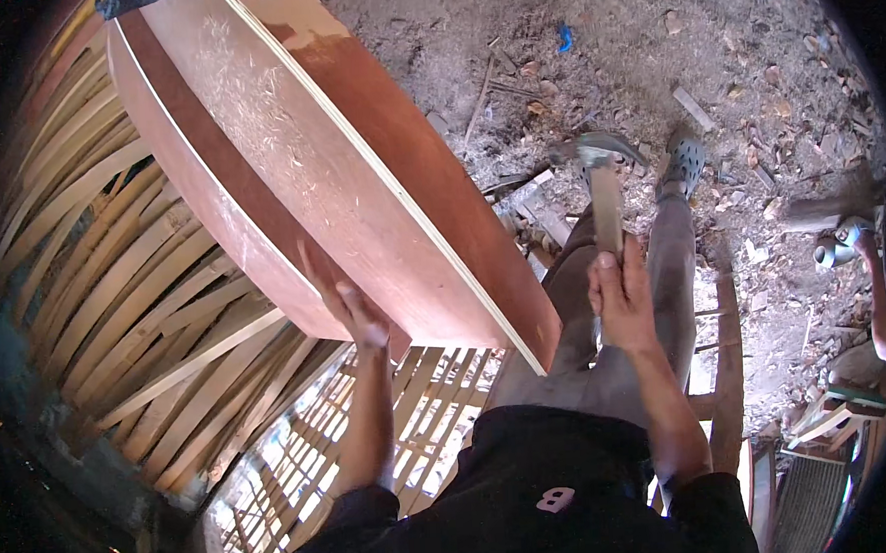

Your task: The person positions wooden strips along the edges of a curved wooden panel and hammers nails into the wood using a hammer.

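Observation:
My right hand point(623, 301) is wrapped around the wooden handle of a claw hammer point(605, 193), its metal head raised over my legs and pointing away from me. To the left, a long plywood assembly point(317, 170) of reddish-brown panels slants across the view. Its pale laminated edge faces up, and wood shavings lie on the middle panel. My left hand point(366, 318) holds its near end, at the gap between the left side panel point(206, 206) and the middle one; the fingertips are blurred and partly hard to make out.
Many wooden strips point(166, 291) are stacked at the left. A slatted wooden frame point(420, 413) lies beneath my left arm. Wood scraps and leaves litter the dirt ground point(743, 125). At the right edge, another person's arm point(880, 306) reaches near a can-like object point(834, 253).

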{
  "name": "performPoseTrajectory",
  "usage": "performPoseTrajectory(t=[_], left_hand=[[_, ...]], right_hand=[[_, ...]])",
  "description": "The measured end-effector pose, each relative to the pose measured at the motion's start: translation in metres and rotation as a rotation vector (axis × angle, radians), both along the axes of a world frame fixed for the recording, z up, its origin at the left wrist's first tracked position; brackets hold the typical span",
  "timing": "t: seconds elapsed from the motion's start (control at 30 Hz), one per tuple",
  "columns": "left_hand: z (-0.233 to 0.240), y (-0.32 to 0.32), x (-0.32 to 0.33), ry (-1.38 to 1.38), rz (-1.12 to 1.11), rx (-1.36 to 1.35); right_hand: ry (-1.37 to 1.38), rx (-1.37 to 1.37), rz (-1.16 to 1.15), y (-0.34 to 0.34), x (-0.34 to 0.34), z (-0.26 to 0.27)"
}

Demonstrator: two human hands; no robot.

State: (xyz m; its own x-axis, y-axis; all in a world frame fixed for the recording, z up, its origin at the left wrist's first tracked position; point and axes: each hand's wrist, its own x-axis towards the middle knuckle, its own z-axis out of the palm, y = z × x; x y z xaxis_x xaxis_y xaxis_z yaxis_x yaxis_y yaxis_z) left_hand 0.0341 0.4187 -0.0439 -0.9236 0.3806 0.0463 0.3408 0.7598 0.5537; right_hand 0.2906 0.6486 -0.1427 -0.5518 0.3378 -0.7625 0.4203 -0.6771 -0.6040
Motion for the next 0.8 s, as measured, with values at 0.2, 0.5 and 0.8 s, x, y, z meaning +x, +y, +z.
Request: performPoseTrajectory(t=[0.2, 0.5, 0.8], left_hand=[[0.044, 0.206, -0.091, -0.012, -1.506, -0.716], [-0.021, 0.273, -0.095, -0.532, -1.872, -1.375], [-0.028, 0.277, -0.093, -0.658, -1.786, -1.447]], right_hand=[[0.063, 0.079, 0.094, 0.001, -0.009, 0.023], [0.015, 0.163, 0.028, 0.005, 0.023, 0.001], [-0.002, 0.206, -0.008, 0.006, 0.029, -0.005]])
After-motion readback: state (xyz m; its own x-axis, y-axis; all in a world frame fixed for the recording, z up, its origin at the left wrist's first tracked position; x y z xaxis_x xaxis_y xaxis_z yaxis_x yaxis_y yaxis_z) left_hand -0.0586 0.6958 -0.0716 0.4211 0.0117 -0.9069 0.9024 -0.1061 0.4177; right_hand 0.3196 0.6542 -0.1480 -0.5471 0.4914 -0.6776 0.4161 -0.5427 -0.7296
